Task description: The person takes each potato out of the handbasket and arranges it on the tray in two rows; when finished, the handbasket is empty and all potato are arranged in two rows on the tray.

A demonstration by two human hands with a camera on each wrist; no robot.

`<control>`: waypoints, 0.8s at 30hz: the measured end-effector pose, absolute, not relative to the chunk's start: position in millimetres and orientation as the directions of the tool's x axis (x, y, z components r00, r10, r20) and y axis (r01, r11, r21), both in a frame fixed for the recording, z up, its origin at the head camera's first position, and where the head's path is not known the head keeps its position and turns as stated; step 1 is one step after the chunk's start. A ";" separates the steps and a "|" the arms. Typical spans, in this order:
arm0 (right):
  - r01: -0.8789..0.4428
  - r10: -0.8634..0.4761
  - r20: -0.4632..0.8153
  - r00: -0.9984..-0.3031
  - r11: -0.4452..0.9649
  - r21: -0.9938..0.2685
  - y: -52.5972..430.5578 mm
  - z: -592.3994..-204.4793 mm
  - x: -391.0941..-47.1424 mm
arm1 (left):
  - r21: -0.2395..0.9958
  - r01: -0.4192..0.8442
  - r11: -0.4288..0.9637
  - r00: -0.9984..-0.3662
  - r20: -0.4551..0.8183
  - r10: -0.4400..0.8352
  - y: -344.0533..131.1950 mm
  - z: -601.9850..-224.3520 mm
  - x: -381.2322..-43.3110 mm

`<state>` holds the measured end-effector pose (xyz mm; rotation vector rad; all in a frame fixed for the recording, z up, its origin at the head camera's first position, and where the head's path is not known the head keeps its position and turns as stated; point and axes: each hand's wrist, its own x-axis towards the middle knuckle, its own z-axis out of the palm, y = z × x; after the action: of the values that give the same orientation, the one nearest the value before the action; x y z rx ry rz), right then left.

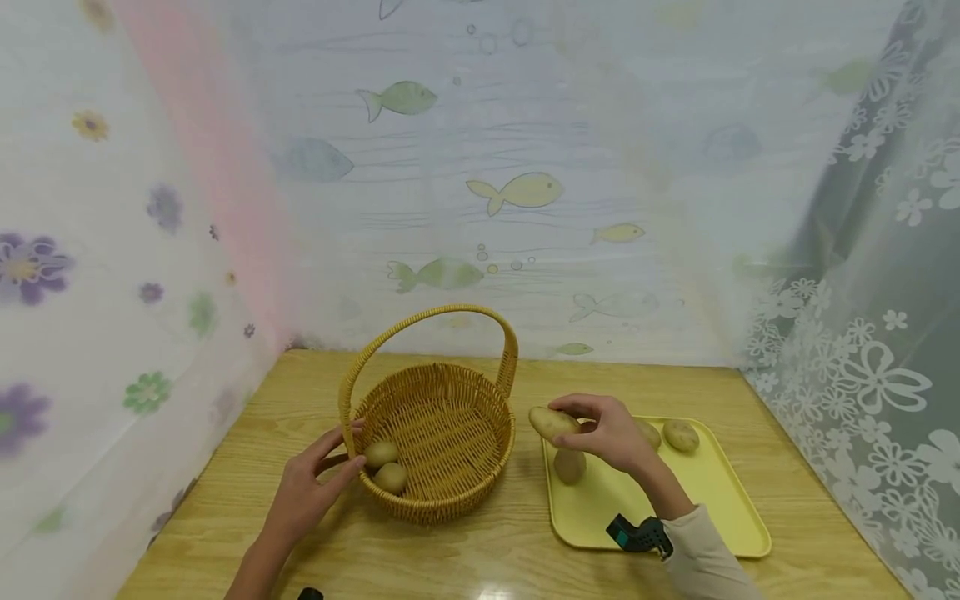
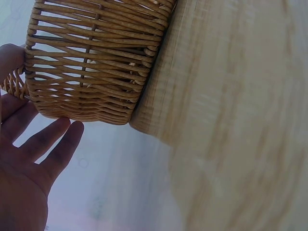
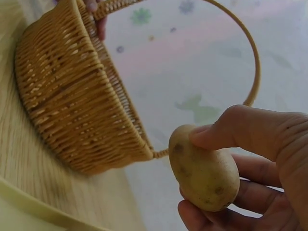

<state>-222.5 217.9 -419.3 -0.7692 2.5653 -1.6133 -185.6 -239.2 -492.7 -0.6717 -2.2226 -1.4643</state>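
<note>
A round wicker basket (image 1: 450, 500) with a tall arched handle stands on the table. My left hand (image 1: 307, 483) grips its left side where the handle meets the rim; in the left wrist view two of its fingers (image 2: 62, 149) reach out along the weave. Two potatoes (image 1: 381, 454) lie inside, close to that hand. My right hand (image 1: 611, 433) pinches another potato (image 3: 204, 168) between thumb and fingers, above the far left corner of a yellow tray (image 1: 600, 521). On the tray, a potato (image 1: 570, 467) sits below the held one, and two more (image 1: 681, 436) lie toward the back, one partly hidden by the hand.
The wooden table (image 1: 480, 558) runs back to a hanging sheet (image 1: 420, 208) printed with fish. Flowered sheets close off the left and right sides. A strip of tabletop separates basket and tray. A black wrist device (image 1: 639, 533) shows over the tray's front edge.
</note>
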 end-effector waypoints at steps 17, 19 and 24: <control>-0.390 -0.303 0.283 -0.910 0.387 -0.836 248.3 -433.2 -210.5 | 0.760 0.557 0.334 -0.828 0.541 0.150 -237.0 -491.6 -183.4; -0.390 -0.297 0.287 -0.911 0.394 -0.832 252.2 -435.0 -209.2 | 0.755 0.561 0.340 -0.825 0.544 0.154 -237.5 -492.9 -184.3; -0.375 -0.283 0.274 -0.919 0.414 -0.829 260.3 -439.1 -206.0 | 0.751 0.565 0.341 -0.822 0.548 0.155 -238.0 -493.4 -185.0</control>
<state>-206.0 260.3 -439.1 -0.6336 2.7174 -1.6325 -185.0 -238.0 -493.4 -0.6346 -2.2300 -1.4797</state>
